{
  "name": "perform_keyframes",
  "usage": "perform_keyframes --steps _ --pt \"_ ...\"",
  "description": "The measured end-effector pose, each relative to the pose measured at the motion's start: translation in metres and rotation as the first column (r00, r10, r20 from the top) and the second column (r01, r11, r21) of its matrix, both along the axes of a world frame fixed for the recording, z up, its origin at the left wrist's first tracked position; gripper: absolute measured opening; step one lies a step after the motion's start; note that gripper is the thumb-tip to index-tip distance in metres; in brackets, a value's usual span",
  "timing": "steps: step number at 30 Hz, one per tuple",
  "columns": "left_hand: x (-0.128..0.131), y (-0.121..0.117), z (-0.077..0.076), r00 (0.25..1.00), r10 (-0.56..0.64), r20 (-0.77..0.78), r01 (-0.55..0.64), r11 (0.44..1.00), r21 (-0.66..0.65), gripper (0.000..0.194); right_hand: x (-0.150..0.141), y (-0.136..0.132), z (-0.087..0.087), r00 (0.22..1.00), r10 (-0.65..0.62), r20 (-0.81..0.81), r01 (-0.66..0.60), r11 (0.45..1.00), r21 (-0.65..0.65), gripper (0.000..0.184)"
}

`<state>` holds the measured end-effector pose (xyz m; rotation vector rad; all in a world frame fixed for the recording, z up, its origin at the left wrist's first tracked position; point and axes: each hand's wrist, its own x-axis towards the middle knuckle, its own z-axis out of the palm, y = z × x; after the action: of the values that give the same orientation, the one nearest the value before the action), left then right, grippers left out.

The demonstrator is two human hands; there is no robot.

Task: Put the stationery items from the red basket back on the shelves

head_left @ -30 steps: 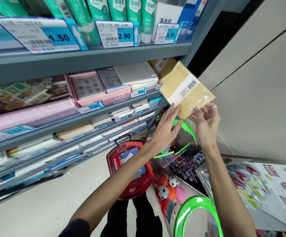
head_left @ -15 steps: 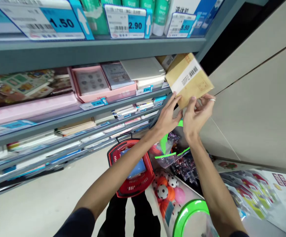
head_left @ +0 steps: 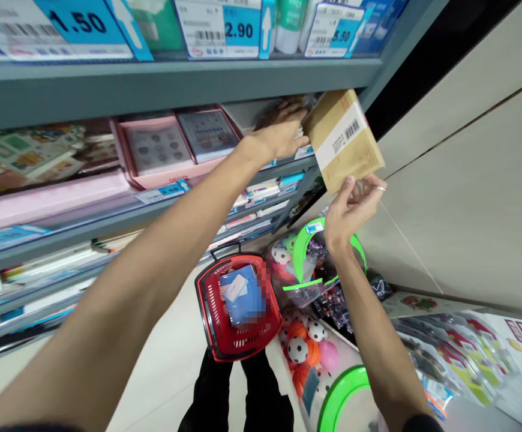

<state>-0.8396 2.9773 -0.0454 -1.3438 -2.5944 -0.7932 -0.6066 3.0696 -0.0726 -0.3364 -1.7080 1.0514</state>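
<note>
Right hand pinches the lower edge of a brown envelope pack between thumb and fingers, tilting it at the mouth of the shelf compartment, right of the pink box. Left hand reaches beneath the upper shelf edge, between the pink box and the pack; its fingers are blurred, and from my distant post I cannot tell whether they grip anything. Well below the pink box, a red basket holds a blue item. To do this well, I judge, the right hand needs a light pinch that spares the paper from creasing, while the left should work low and flat, clear of both shelf edge and pack.
</note>
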Motion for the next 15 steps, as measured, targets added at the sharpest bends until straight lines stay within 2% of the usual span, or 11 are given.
perform_keyframes --steps 2,4,6,9,12,15 --pt "-0.021 0.010 -0.001 0.999 -0.040 0.006 0.040 0.996 -0.077 0.069 -0.009 0.001 -0.001 1.000 -0.006 0.019 0.007 1.000 -0.011 0.029" --pt "-0.028 0.018 -0.008 0.999 -0.034 0.029 0.035 0.998 -0.057 0.069 -0.020 0.003 0.000 0.999 0.000 0.045 0.000 1.000 -0.016 0.032" --pt "-0.025 0.020 -0.016 0.999 -0.035 0.030 0.035 0.999 -0.009 0.067 -0.033 0.007 0.002 0.996 0.044 0.076 -0.042 0.999 -0.024 0.034" --pt "-0.014 0.016 -0.023 0.999 -0.030 -0.021 0.031 0.997 0.072 0.049 -0.054 0.011 0.006 0.989 0.107 0.099 -0.106 0.994 -0.010 0.035" --pt "-0.006 0.009 -0.020 0.998 -0.067 0.006 0.066 0.990 0.128 0.037 -0.081 0.015 0.011 0.988 0.073 0.134 -0.082 0.994 0.066 0.033" --pt "-0.003 0.004 -0.013 0.996 -0.051 0.073 0.037 0.982 0.184 0.033 -0.110 0.024 0.019 0.985 0.098 0.139 -0.116 0.985 0.126 0.018"
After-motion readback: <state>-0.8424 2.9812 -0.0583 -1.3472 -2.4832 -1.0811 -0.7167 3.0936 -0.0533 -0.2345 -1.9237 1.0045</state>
